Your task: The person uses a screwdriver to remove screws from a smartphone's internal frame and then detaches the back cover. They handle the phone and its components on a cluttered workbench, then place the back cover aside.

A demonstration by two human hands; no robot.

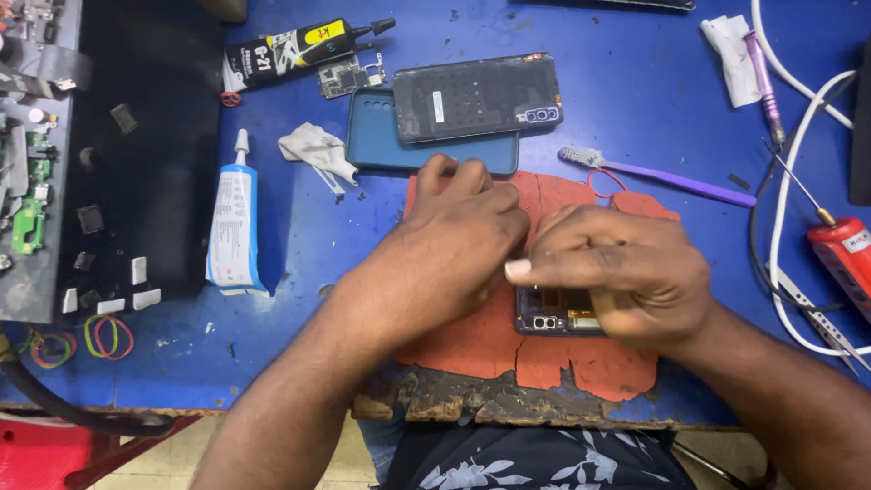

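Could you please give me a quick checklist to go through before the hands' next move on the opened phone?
1. Opened phone lies on the orange mat: ok.
2. Left hand steadies the phone: cannot tell, contact is hidden.
3. Right hand grips a part or tool: cannot tell, fingers are curled shut.
4. Back cover set aside on the blue case, away from the hands: ok.
5. Purple brush lies beside the mat: ok.
6. White glue tube capped: ok.
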